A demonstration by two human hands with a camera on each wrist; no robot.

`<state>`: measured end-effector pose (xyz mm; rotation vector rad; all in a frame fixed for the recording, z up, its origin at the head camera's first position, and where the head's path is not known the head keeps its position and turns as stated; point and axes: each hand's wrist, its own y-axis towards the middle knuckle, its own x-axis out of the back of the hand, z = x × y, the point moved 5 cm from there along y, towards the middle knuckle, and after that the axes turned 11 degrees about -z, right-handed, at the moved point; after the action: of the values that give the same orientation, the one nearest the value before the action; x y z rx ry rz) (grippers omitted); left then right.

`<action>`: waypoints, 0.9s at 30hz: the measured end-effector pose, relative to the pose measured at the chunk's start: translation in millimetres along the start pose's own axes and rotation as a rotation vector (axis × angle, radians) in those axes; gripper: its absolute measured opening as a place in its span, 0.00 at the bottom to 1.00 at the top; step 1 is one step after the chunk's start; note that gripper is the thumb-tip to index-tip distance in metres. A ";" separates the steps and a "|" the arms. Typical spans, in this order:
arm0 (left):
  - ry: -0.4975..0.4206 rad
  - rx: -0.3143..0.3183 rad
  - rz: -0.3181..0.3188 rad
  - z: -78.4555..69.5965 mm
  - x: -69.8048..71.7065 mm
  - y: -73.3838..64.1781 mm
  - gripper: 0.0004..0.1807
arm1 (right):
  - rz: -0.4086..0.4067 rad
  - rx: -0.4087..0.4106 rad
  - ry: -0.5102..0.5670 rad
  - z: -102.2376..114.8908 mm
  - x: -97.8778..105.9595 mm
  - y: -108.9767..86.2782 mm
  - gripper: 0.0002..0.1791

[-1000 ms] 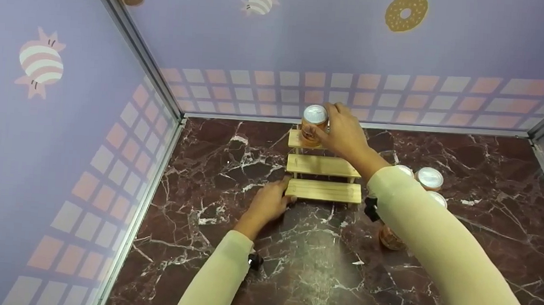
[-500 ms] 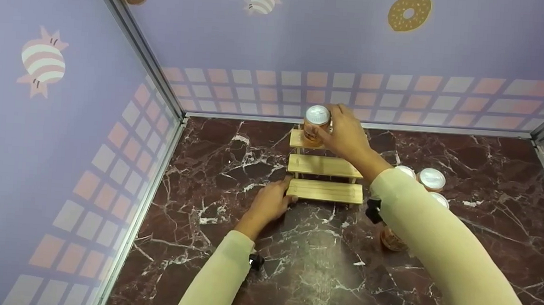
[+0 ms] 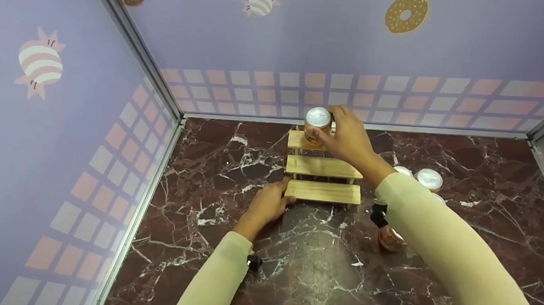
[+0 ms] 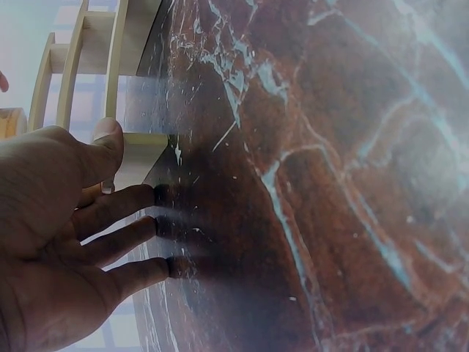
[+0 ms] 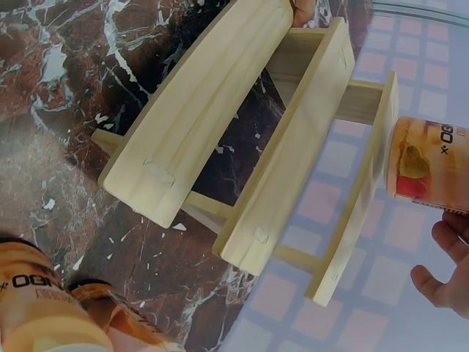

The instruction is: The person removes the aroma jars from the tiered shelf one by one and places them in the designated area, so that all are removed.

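Observation:
A three-step wooden stand (image 3: 323, 192) sits near the back wall. My right hand (image 3: 349, 138) holds an orange-labelled can (image 3: 317, 122) with a silver top at the left part of the top step, thumb in front and fingers round the far side. In the right wrist view the can (image 5: 429, 165) shows a fruit picture, its base right at the step. At the left end of the lowest step, my left hand (image 3: 267, 204) grips the stand. Its thumb (image 4: 108, 143) lies on the step's edge in the left wrist view, with the other fingers reaching down to the tabletop.
Several more orange cans (image 3: 428, 179) with silver tops stand to the right of the stand, partly hidden by my right sleeve (image 3: 432, 221). A nearer can (image 3: 392, 238) is by my right forearm. Patterned walls (image 3: 280, 38) bound the dark marbled table (image 3: 187, 261).
The can has shifted slightly right along the top step with my right hand. My left hand stays on the stand's end.

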<state>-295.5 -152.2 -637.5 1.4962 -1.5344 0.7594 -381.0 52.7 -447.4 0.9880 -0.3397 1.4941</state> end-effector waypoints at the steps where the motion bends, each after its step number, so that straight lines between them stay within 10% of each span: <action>1: 0.002 -0.006 -0.001 -0.4 0.6 -0.5 0.40 | -0.005 0.006 -0.014 0.3 1.7 -1.0 0.38; 8: 0.055 -0.060 -0.030 20.2 -24.0 9.1 0.40 | -0.035 0.059 -0.053 0.2 13.6 -9.0 0.38; 18: 0.027 -0.051 -0.044 8.5 -9.9 2.8 0.40 | -0.036 0.073 -0.039 -11.4 35.8 -22.3 0.37; 27: 0.061 -0.047 -0.041 22.8 -28.1 10.2 0.39 | -0.042 0.095 -0.060 -25.2 52.6 -37.0 0.39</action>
<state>-310.9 -157.7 -671.3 1.4531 -1.4626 0.7337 -350.2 113.5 -436.0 1.1107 -0.2914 1.4550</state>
